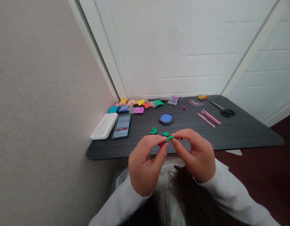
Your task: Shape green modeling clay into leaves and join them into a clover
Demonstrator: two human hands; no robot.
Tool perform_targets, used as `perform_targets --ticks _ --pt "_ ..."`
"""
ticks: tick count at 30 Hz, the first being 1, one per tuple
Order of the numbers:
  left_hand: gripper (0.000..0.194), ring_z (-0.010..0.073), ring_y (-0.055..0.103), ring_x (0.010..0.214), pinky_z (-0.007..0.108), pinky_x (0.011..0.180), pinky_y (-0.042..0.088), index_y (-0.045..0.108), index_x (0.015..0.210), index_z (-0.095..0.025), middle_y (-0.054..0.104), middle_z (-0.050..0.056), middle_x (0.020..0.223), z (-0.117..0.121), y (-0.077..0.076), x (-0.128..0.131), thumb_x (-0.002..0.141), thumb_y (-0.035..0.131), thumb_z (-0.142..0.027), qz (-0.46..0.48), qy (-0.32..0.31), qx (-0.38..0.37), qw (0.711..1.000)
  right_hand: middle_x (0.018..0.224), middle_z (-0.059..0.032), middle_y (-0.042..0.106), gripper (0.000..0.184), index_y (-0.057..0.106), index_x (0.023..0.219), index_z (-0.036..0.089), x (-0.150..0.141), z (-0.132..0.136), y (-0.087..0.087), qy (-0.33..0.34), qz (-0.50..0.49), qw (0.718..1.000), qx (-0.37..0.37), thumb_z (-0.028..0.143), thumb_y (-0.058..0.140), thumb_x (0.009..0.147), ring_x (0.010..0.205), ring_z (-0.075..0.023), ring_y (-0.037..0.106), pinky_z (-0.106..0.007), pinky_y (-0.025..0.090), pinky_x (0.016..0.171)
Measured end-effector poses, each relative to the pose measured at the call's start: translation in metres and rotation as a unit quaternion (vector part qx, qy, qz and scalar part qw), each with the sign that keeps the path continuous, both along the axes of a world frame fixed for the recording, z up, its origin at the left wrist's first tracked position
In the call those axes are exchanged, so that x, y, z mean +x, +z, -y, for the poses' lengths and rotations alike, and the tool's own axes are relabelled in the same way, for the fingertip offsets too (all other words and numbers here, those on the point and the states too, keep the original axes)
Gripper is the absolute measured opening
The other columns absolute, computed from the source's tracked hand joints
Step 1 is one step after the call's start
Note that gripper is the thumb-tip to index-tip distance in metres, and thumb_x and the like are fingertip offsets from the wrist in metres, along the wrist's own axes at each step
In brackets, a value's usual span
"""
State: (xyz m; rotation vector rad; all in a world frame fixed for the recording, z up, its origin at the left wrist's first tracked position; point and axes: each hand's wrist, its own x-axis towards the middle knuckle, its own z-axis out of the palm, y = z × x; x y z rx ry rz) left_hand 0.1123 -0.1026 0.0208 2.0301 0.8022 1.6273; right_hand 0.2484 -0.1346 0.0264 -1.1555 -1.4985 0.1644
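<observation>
Between both hands, above the front part of the dark table, is a small flattened piece of green modelling clay (169,138). My left hand (147,161) pinches its left end with thumb and forefinger. The right end is pinched the same way by my right hand (196,153). Just beyond the fingertips lies a green clay disc (166,134). To its left rests a curved green clay piece (154,130) with a notch in it. Farther back sits a round blue clay disc (166,118) with a brown bumpy rim.
Colourful clay packets (158,102) line the table's back left. A white case (104,126) and a phone (122,126) lie at the left. Pink modelling tools (210,116), scissors (226,111) and a purple clay bit (184,107) are toward the right. A wall (53,110) borders the left side.
</observation>
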Motion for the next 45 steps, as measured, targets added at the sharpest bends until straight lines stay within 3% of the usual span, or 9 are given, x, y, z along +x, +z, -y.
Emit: perform_targets --ticks 10,20,25,45 --pt "0.03 0.01 0.06 0.076 0.021 0.07 0.051 0.063 0.089 -0.019 0.065 -0.001 0.083 0.0019 -0.0004 -0.0005 0.066 0.063 0.0 0.015 0.012 0.02 1.0 0.087 -0.0002 0.063 0.024 0.058 0.096 0.021 -0.0003 0.0006 -0.0052 0.04 -0.043 0.998 -0.002 0.01 0.059 0.075 0.083 -0.0116 0.057 -0.026 0.045 0.076" --pt "0.032 0.0119 0.062 0.077 0.024 0.071 0.052 0.062 0.091 -0.02 0.065 0.0 0.084 0.0028 -0.0016 -0.0022 0.065 0.063 -0.001 0.009 0.004 0.023 1.0 0.081 0.0001 0.062 0.016 0.06 0.087 0.02 -0.0006 0.0024 -0.0031 0.047 -0.034 0.998 -0.009 0.01 0.057 0.075 0.079 -0.0115 0.057 -0.026 0.045 0.073" --pt "0.034 0.0115 0.062 0.078 0.023 0.071 0.052 0.062 0.091 -0.02 0.066 -0.001 0.085 0.0034 -0.0013 -0.0019 0.064 0.063 0.001 0.014 0.003 0.027 1.0 0.089 -0.0011 0.063 0.024 0.058 0.097 0.021 0.0004 0.0022 -0.0054 0.075 -0.048 0.996 -0.009 0.01 0.058 0.075 0.084 -0.0128 0.057 -0.028 0.046 0.077" --pt "0.041 0.0098 0.063 0.079 0.021 0.075 0.052 0.062 0.097 -0.022 0.067 -0.002 0.09 0.0062 -0.001 -0.001 0.064 0.062 0.003 0.019 0.002 0.04 0.999 0.082 -0.0007 0.062 0.02 0.06 0.09 0.022 -0.0013 0.0015 -0.0027 0.08 -0.046 0.996 0.006 0.009 0.058 0.074 0.079 -0.0138 0.057 -0.029 0.047 0.072"
